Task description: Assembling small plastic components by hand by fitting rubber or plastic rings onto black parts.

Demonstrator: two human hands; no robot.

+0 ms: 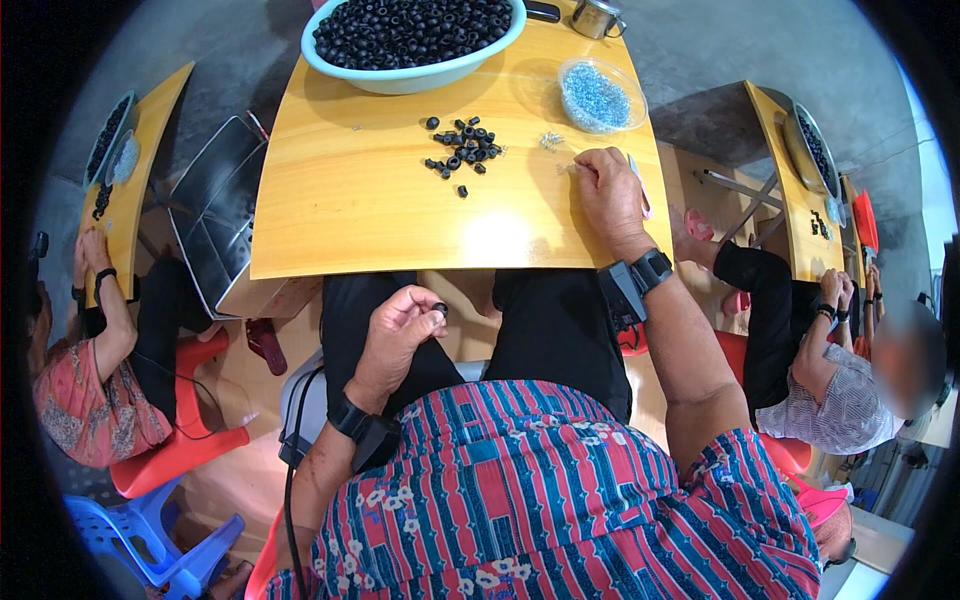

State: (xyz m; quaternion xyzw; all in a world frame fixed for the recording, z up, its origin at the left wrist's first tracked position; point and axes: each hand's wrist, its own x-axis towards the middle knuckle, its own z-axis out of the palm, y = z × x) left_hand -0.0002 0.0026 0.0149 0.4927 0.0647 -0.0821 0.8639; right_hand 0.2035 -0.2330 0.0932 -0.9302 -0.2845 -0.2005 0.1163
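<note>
Left hand (pixel 398 332): grip pinching small, round black piece (pixel 441 309) above black-trousered lap (pixel 540 345), fingertip-held seemingly for its size.
Right hand (pixel 611 196): near tiny clear pieces (pixel 551 142) on yellow wooden surface (pixel 350 220); its grip can't be told.
Loose black pile (pixel 467 153): central, likely for reach.

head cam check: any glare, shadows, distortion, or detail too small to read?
Head view: white glare on the wooden table near its front edge; head view: soft shadow under the light-blue basin; head view: fisheye curves the table's sides, corners go black; head view: clear bits near the right hand too small to make out individually.
</note>
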